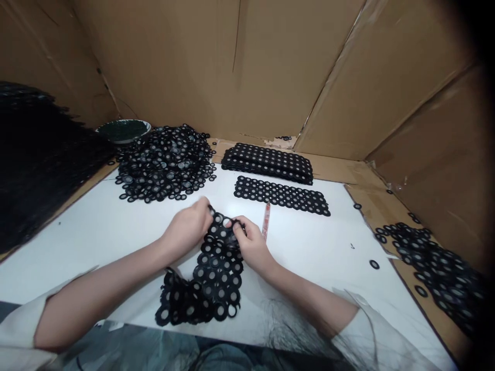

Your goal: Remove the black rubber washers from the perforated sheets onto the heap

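Note:
Between my hands hangs a strip of joined black rings [220, 263], its lower end bunched up at the front edge of the white board. My left hand [189, 221] is closed at the strip's top left corner, its fingertips partly hidden. At the top right edge, my right hand [251, 242] pinches the same strip between thumb and fingers. Behind my right hand lies a slim pen-like stick with red markings [266, 219]. A flat finished-looking strip of joined rings [282, 196] lies beyond it.
A heap of loose black rings [166, 165] sits at the back left, near a white-rimmed bowl [124, 131]. Stacked ring strips [266, 161] lie at the back. More rings [436, 268] cover the cardboard at right. Cardboard walls [193, 67] enclose the white board [309, 252].

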`<act>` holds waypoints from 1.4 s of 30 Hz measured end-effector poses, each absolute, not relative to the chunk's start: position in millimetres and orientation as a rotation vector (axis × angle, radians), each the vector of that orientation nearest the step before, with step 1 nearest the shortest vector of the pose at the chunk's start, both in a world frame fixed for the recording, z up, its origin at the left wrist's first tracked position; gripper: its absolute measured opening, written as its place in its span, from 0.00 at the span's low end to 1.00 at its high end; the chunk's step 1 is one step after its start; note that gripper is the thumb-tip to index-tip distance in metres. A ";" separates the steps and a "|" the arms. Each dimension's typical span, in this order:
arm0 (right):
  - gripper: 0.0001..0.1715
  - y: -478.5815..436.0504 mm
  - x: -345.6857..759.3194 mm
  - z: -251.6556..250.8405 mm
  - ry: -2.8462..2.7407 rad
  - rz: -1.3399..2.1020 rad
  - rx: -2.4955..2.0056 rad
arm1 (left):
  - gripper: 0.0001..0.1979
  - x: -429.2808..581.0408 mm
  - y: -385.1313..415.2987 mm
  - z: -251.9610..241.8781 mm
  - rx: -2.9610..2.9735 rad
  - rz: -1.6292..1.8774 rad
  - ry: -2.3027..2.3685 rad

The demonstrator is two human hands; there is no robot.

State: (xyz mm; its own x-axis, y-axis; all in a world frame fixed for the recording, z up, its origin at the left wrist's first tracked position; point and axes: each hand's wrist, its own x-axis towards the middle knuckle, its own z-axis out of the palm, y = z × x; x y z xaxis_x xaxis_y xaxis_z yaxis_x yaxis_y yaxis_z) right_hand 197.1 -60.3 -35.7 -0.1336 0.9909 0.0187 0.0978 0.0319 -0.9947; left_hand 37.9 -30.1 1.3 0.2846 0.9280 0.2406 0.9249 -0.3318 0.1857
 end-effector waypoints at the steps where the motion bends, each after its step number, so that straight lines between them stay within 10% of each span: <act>1: 0.11 -60.1 198.3 -36.7 -1.359 1.245 -1.228 | 0.08 34.4 -26.5 5.0 2.449 0.611 1.923; 42: 0.11 -62.4 187.8 -38.9 -1.200 1.317 -1.094 | 0.10 44.2 -42.5 -1.2 2.097 0.513 1.256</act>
State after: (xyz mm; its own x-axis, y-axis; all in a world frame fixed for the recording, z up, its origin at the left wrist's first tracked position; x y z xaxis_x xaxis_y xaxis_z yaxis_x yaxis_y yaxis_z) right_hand 187.8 -62.4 -38.9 -0.0870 0.9962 0.0051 -0.0971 -0.0034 -0.9953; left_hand 44.2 -42.5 -1.2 0.4690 0.8831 0.0087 0.6365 -0.3448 0.6899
